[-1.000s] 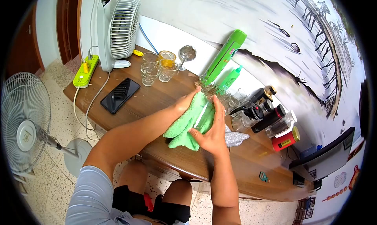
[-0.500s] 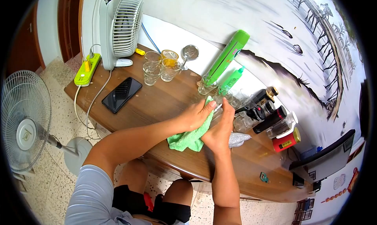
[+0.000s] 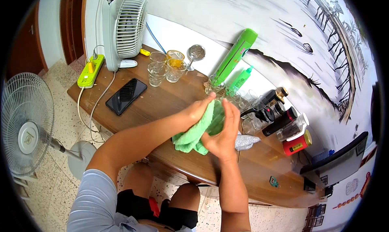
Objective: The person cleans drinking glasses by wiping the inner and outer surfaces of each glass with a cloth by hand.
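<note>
A light green cloth (image 3: pixel 190 138) is bunched between my two hands above the table's front part. My left hand (image 3: pixel 197 112) is closed on it, thumb up along its top edge. My right hand (image 3: pixel 225 136) curves round the cloth's right side, thumb low and fingers raised. A darker, smoother-looking green patch shows between its thumb and fingers; whether a glass is inside the cloth I cannot tell. Just beyond my fingers, several clear glasses (image 3: pixel 242 104) stand close together. A silvery grey crumpled item (image 3: pixel 246 142) lies right of my right wrist.
On the wooden table (image 3: pixel 170 106) are a black phone (image 3: pixel 126 96), glasses (image 3: pixel 156 73), a strainer (image 3: pixel 196 53), a tall green can (image 3: pixel 236 55), a green bottle (image 3: pixel 240 81), several flasks (image 3: pixel 279 121) and a red canister (image 3: pixel 297 143). A box fan (image 3: pixel 129 27) stands back left.
My right hand has opened wider round the cloth, its fingers spreading from the thumb. More of the cloth now stands up between my hands. The pale thing between my fingertips no longer shows.
</note>
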`<state>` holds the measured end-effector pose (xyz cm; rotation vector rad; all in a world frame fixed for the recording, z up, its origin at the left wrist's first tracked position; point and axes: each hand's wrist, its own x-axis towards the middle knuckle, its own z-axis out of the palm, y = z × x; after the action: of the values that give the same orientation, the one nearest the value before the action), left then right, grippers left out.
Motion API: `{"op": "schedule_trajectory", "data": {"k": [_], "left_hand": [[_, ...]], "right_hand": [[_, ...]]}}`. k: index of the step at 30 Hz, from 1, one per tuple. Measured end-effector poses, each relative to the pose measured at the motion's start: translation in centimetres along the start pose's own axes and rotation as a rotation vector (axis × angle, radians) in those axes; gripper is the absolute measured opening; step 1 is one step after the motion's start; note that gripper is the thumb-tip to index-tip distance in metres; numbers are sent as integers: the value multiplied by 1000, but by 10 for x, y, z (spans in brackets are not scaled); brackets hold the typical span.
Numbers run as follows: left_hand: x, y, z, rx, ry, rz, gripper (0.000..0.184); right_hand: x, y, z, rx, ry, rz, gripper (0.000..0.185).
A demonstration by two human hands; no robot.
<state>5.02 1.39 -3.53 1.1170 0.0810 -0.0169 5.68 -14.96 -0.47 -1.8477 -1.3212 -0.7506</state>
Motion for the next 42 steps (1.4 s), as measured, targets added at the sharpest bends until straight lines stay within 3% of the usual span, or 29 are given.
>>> {"op": "schedule_trajectory", "data": {"k": [2, 4, 7, 10, 16, 19, 22, 27, 34, 35, 38, 39, 42], "left_hand": [[7, -14, 2, 65, -119, 93, 80], [5, -16, 3, 330, -139, 217, 79], [-13, -10, 17, 668, -28, 344, 75], [-22, 4, 17, 727, -51, 323, 71], [-6, -7, 6, 709, 42, 480, 70], [6, -13, 4, 493, 49, 647, 69], [-5, 5, 4, 123, -89, 256, 69], [15, -1, -12, -159, -78, -27, 61], [12, -3, -4, -416, -354, -64, 55], [6, 1, 0, -325, -327, -58, 63], [-6, 4, 8, 231, -226, 243, 71], [-17, 8, 13, 509, -134, 464, 74], [-13, -3, 10, 844, -44, 474, 69]], "right_hand": [[2, 7, -2, -37, 63, 56, 96], [1, 16, -1, -75, 117, 128, 95], [2, 18, -2, -120, 122, 176, 97], [0, 17, 1, -159, 100, 120, 101], [1, 7, 5, -89, 19, -37, 107], [0, 6, 7, -40, -36, -108, 114], [0, 0, 6, 13, -90, -116, 113], [-2, -1, 3, -12, -64, -160, 114], [1, 5, -2, 58, 147, 4, 113], [1, 8, -3, 56, 153, 22, 112], [5, 7, -4, -42, 166, 94, 111], [4, 7, -4, -58, 151, 126, 106], [-1, 16, 0, -15, 60, 135, 101]]}}
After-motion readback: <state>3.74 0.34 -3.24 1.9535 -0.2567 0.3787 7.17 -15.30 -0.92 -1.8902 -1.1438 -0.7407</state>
